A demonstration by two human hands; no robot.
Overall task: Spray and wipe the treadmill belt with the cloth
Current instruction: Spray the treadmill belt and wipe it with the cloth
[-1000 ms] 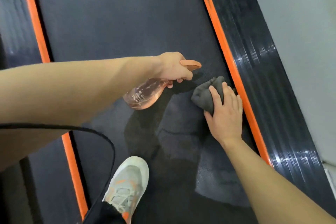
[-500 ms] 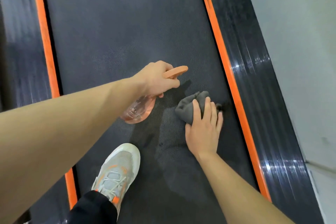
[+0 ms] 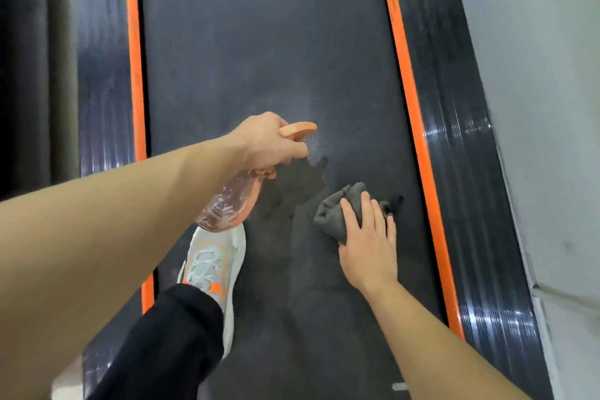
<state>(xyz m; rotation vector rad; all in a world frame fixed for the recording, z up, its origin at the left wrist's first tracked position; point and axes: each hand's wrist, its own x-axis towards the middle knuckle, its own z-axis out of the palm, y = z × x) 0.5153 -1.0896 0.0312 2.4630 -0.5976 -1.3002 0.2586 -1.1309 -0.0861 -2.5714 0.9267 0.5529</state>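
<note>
My left grip (image 3: 269, 143) clamps the pink plastic spray bottle (image 3: 227, 204), right grip (image 3: 368, 247) flat on the crumpled grey cloth (image 3: 337, 214); mist beyond it may stay unwiped.

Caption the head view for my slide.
Left hand aims a pink spray bottle at the treadmill belt; right hand presses a gray cloth onto it.

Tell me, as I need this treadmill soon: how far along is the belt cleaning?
Partly done. The belt near the shoe looks darker, seemingly wiped damp. In hand: the left hand grips the spray bottle, with a haze showing at its nozzle, while the right hand presses the cloth flat on the belt. Left: the paler, dusty-looking stretch ahead.
</note>
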